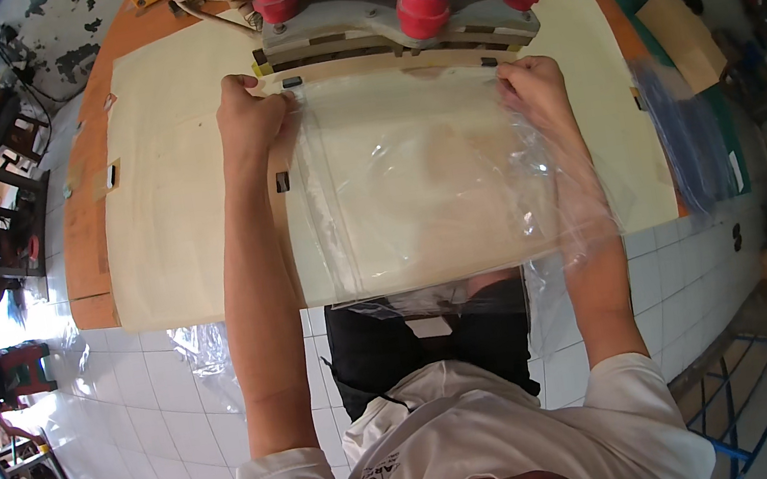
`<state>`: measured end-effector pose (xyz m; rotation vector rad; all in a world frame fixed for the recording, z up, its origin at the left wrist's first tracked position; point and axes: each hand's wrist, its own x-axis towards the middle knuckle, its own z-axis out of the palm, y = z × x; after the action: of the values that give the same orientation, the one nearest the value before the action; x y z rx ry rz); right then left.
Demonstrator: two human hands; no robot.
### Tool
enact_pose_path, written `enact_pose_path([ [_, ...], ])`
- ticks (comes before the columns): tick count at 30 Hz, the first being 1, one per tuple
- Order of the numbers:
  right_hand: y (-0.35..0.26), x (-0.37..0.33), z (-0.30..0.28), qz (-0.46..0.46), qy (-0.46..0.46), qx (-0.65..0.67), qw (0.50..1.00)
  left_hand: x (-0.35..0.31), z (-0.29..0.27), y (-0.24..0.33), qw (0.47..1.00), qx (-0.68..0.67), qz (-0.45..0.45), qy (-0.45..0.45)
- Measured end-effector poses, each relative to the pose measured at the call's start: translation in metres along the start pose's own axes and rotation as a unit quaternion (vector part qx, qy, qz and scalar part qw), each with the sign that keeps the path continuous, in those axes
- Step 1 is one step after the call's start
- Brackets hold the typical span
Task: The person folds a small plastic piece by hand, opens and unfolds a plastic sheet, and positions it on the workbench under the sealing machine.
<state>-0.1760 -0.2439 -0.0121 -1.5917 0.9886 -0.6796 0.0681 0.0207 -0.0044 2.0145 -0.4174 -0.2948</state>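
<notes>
A transparent plastic bag (425, 184) lies spread over the cream-coloured table covering (171, 212), its near end hanging past the table's front edge. My left hand (248, 116) is closed, thumb and fingers pinching the far left corner of the bag. At the far right corner, my right hand (534, 88) pinches the plastic in the same way, and loose film drapes over my right forearm. Just beyond the bag's far edge stands a press-like machine (391, 25) with a grey metal bar, a green frame and red round mounts. Small dark stops (283, 182) sit on the covering beside the bag.
Flat bluish transparent plastic (690, 134) lies on the table's right side, near an open cardboard box (681, 41). More transparent film (206, 360) hangs below the front edge at left. A blue metal frame (744, 394) stands on the floor at lower right, a red stool (26, 370) at left.
</notes>
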Motion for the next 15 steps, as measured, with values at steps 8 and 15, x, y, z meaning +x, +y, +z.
enact_pose_path([
  [8, -0.0050, -0.0055, 0.0011, 0.018, -0.021, 0.007, 1.000, 0.0012, 0.0008, -0.0040, 1.000, -0.018, 0.009, -0.003],
  [15, -0.0086, -0.0080, 0.0043, 0.038, 0.004, 0.024, 0.999, 0.0010, 0.0015, -0.0040, 0.998, -0.053, -0.004, -0.013],
])
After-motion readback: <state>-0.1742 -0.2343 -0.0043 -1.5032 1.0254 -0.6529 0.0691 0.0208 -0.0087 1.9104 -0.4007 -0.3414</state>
